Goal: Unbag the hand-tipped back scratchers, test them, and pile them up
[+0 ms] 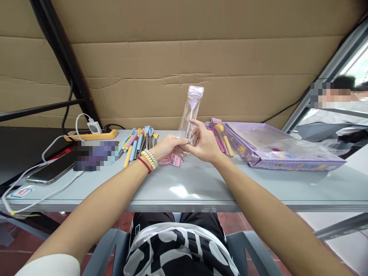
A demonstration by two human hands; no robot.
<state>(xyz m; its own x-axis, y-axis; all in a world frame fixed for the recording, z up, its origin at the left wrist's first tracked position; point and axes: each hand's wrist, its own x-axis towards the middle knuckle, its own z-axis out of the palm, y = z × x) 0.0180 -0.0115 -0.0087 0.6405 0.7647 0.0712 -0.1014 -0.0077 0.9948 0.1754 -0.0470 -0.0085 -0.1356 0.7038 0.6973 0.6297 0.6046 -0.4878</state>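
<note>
A clear plastic bag (185, 124) stands upright between my hands, with something slim and light purple inside it. My left hand (169, 146) is closed on the bag's lower end. At the same end my right hand (205, 142) pinches with thumb and fingers, the index finger raised along the bag's side. Small pink printed cards (175, 160) lie on the table just below my left hand. To the left is a pile of back scratchers (135, 145) with blue, yellow and purple handles and claw-shaped heads. Bagged back scratchers (225, 140) lie right of my right hand.
A purple printed box (287, 163) with a clear film top sits on the right. Phones (53, 168), white cables and a yellow power strip (106, 134) occupy the left. A cardboard wall (184, 57) rises behind the grey table (201, 188). Another person sits far right.
</note>
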